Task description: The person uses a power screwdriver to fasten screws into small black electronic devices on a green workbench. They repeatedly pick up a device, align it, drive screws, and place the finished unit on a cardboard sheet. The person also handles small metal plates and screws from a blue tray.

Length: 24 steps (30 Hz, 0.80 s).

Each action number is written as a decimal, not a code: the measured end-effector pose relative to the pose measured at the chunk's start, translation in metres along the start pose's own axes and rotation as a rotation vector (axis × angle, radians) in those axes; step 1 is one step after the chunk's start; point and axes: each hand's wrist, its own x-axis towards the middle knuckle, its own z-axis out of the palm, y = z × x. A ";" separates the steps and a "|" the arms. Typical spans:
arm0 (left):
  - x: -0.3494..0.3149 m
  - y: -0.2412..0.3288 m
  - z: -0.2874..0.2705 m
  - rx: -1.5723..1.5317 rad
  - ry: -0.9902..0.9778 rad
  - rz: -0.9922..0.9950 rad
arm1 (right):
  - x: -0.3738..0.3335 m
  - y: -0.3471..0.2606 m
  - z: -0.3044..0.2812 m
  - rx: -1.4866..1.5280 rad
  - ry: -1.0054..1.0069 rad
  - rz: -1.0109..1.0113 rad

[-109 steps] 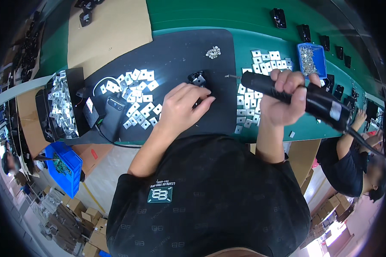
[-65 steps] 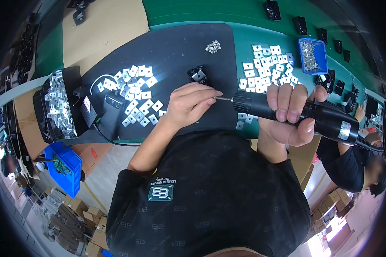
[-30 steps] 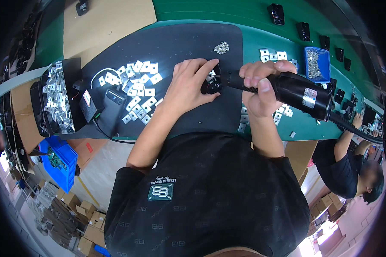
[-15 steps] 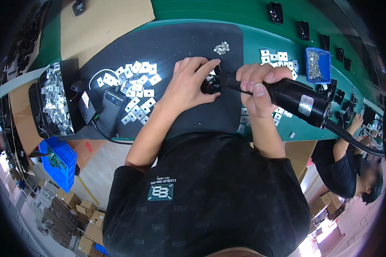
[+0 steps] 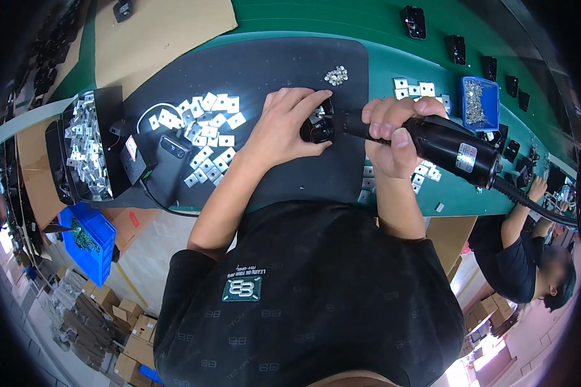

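My left hand (image 5: 279,132) is closed round a small black housing (image 5: 319,131) on the dark mat, thumb at its near side and fingers at its far side. Bright metal shows inside the housing. In my right hand (image 5: 393,132) is a black electric screwdriver (image 5: 446,143), held nearly level with its cable running off to the right. The tool's front end points left into the housing; its tip is hard to make out. A small pile of screws (image 5: 336,75) lies beyond the hands. Square metal plates with holes (image 5: 208,140) are spread left of my left hand.
At the left stands a black box of metal plates (image 5: 87,148) by a power bank (image 5: 173,146). More plates (image 5: 426,90) and a blue tray of screws (image 5: 478,103) are at the right. Black housings (image 5: 456,49) line the far green surface. A co-worker (image 5: 519,248) sits at the right.
The screwdriver and my right hand have shifted very slightly right against the housing. My left hand keeps its hold; the whole view has moved a little.
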 end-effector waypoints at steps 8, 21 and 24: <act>-0.001 -0.001 0.001 0.016 0.001 0.000 | 0.001 -0.001 -0.001 0.018 0.017 0.003; 0.000 0.000 0.000 0.005 -0.012 -0.013 | 0.001 -0.001 0.000 0.019 0.026 0.017; 0.001 0.000 0.000 0.003 -0.002 -0.005 | 0.001 -0.002 0.000 0.025 0.020 0.026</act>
